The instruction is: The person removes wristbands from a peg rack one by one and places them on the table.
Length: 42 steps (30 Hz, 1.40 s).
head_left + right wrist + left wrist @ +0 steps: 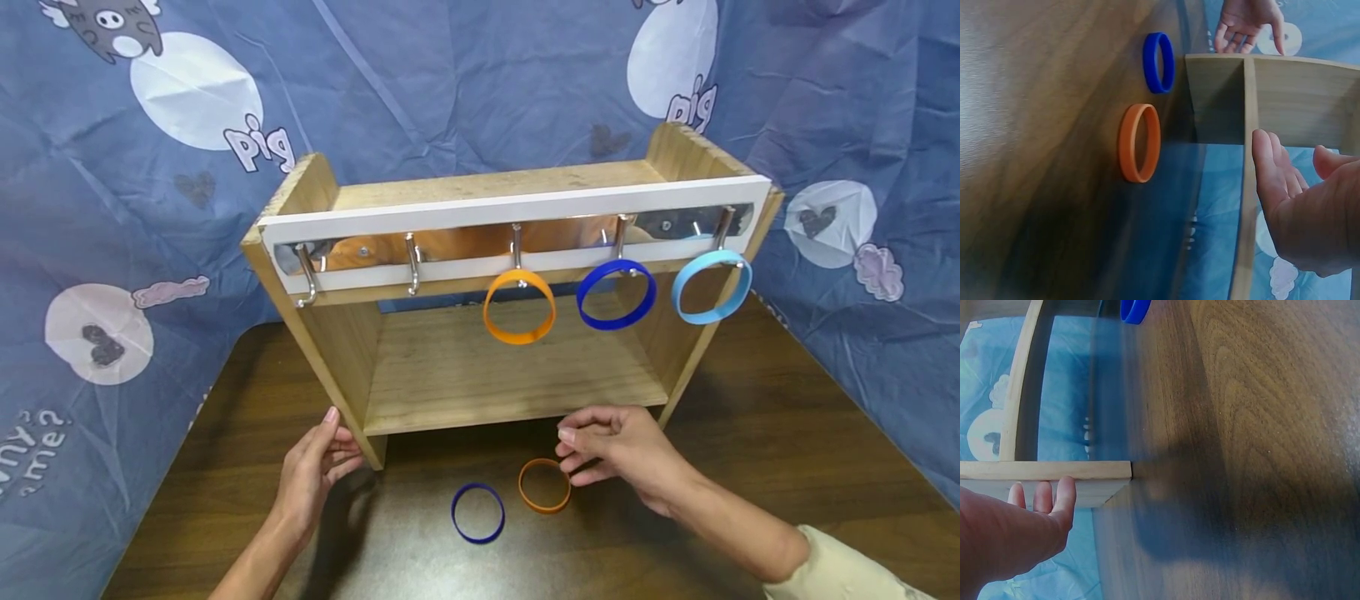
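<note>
An orange band [544, 486] and a dark blue band [477, 513] lie on the table in front of the wooden rack [517, 358]. My right hand [622, 454], fingers loosely bent and holding nothing, is over the orange band's right side in the head view; in the right wrist view that hand [1313, 212] is apart from the orange band [1139, 144]. My left hand [311, 475] touches the rack's left side panel with its fingertips, seen also in the left wrist view, where the fingers [1065, 494] rest against the panel [1047, 470].
Metal hooks line the white rail [450, 204]. An orange band [519, 337], a dark blue band [617, 321] and a light blue band [711, 315] hang on the three right-hand hooks; two left-hand hooks hold nothing. Blue cloth [450, 83] stands behind the table [787, 433].
</note>
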Each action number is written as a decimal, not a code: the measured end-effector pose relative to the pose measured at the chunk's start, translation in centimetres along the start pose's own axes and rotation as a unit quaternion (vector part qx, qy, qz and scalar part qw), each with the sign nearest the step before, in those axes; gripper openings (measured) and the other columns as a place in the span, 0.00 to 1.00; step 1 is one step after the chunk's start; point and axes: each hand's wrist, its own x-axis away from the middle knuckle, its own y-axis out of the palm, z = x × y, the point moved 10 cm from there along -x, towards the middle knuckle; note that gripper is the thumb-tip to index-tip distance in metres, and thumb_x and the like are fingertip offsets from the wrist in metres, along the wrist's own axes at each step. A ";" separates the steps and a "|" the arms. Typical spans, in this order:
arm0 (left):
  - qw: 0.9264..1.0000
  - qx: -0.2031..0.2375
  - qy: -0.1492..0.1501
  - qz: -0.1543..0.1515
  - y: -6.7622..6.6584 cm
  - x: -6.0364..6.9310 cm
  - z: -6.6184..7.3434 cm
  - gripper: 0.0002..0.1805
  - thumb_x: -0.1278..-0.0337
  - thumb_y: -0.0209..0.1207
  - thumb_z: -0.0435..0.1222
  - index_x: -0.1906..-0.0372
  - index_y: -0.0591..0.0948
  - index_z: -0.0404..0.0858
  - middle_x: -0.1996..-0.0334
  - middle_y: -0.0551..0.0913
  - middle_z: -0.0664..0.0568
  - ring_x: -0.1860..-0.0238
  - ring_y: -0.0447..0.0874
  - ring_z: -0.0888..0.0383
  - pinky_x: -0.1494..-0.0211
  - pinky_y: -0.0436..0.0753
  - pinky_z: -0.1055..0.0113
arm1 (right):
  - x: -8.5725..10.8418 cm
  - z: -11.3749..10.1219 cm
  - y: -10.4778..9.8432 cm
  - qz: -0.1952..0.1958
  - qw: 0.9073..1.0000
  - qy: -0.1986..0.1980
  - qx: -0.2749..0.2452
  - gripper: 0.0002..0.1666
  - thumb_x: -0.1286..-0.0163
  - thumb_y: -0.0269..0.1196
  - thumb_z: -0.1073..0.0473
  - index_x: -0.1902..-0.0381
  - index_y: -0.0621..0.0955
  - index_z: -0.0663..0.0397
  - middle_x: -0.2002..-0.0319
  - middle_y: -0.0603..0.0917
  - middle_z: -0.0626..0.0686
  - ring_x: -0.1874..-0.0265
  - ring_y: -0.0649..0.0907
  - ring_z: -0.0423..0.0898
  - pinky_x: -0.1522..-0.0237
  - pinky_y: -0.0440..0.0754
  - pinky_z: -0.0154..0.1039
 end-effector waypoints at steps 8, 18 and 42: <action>1.000 0.006 -0.001 -0.002 0.1 0.0 0.0 0.20 0.26 0.44 0.49 0.61 0.72 0.34 0.67 0.78 0.50 0.62 0.81 0.57 0.52 0.83 0.65 | -0.1 -1.8 0.0 0.015 0.999 -0.028 -0.016 0.27 0.35 0.66 0.59 0.48 0.73 0.76 0.63 0.85 0.61 0.65 0.86 0.52 0.60 0.85 0.49; 1.000 0.002 -0.003 0.004 -0.1 0.0 -0.1 0.21 0.27 0.45 0.50 0.61 0.72 0.34 0.67 0.77 0.50 0.62 0.81 0.57 0.52 0.83 0.65 | -0.5 -3.1 0.4 0.020 0.997 -0.056 -0.038 0.28 0.34 0.65 0.61 0.45 0.71 0.79 0.61 0.85 0.63 0.63 0.86 0.53 0.60 0.85 0.50; 1.000 0.004 -0.001 0.004 -0.1 -0.1 0.0 0.21 0.27 0.45 0.50 0.62 0.72 0.35 0.67 0.79 0.50 0.63 0.81 0.57 0.53 0.83 0.65 | -1.1 -5.3 1.5 0.034 0.991 -0.091 -0.095 0.24 0.34 0.64 0.63 0.46 0.72 0.75 0.55 0.82 0.70 0.61 0.86 0.58 0.57 0.84 0.53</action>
